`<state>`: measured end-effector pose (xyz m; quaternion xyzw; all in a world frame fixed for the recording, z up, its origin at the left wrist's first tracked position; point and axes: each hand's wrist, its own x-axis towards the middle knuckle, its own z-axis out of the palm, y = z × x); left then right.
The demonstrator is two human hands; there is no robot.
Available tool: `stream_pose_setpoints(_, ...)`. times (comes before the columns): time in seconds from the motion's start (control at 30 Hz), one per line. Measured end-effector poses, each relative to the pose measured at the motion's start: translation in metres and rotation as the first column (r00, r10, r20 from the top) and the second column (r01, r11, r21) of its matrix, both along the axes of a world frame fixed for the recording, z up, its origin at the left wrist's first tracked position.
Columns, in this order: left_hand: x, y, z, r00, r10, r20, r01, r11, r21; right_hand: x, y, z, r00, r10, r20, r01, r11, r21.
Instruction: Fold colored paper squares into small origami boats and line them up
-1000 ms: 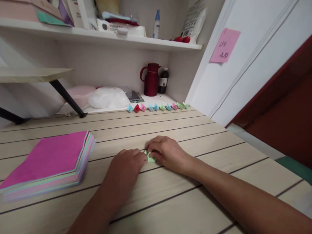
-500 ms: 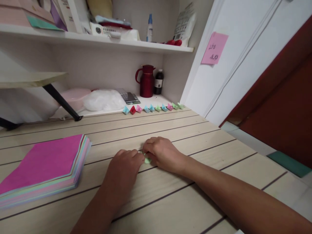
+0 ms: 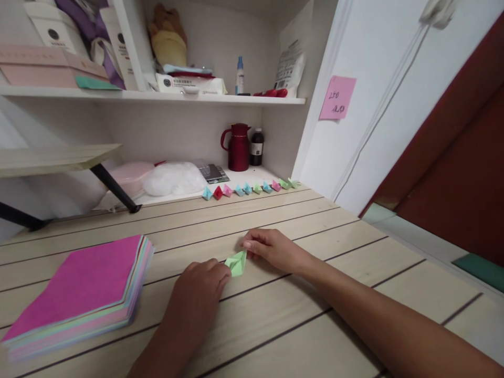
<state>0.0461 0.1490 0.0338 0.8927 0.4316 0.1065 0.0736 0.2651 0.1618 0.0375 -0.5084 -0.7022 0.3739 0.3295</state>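
Note:
A small light green folded paper boat (image 3: 237, 263) is between my hands, just above or on the wooden table (image 3: 283, 325). My left hand (image 3: 202, 289) pinches its left corner, with the fingertips partly hidden. The upper right tip of the boat is in the closed fingers of my right hand (image 3: 270, 248). Beyond my hands, a row of several small folded paper boats (image 3: 257, 188) in blue, red, pink and green lines the table's far edge.
At left lies a thick stack of coloured paper (image 3: 86, 283), magenta on top. A small raised stand (image 3: 59, 157) with black legs is behind it. A red jug (image 3: 238, 148) and a dark bottle (image 3: 257, 147) stand under the shelf (image 3: 157, 97).
My hands have moved apart, and the green paper boat, mostly covered before, now shows opened out between them. The camera view has tilted up slightly.

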Motion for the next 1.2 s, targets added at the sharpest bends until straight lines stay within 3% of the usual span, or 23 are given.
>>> stream_pose_setpoints(0.1,0.001,0.000,0.001,1.000,-0.003,-0.013,0.003,1.000,-0.002,-0.006,-0.007,0.001,0.995,-0.005,0.097,0.000,0.999,0.050)
stream_pose_setpoints(0.27,0.002,-0.001,0.002,0.999,-0.034,-0.032,0.034,0.999,-0.016,-0.011,-0.009,-0.003,0.957,-0.130,0.258,0.095,0.985,0.141)
stream_pose_setpoints(0.47,0.005,-0.002,0.003,0.997,-0.053,-0.050,0.052,0.998,-0.024,-0.014,-0.007,-0.006,0.910,-0.182,0.374,0.087,0.963,0.256)
stream_pose_setpoints(0.8,0.005,-0.001,0.001,0.998,-0.046,-0.032,0.045,0.998,-0.035,-0.021,-0.004,-0.008,0.823,-0.280,0.495,0.148,0.946,0.288)
stream_pose_setpoints(0.97,0.002,0.000,-0.001,1.000,-0.015,0.019,0.016,0.999,-0.049,-0.014,-0.003,-0.001,0.864,-0.214,0.455,0.115,0.965,0.236)
stream_pose_setpoints(1.2,-0.002,0.003,-0.004,0.984,0.139,0.110,-0.138,0.990,-0.015,-0.003,0.001,0.000,0.967,-0.173,0.185,0.147,0.979,0.144)
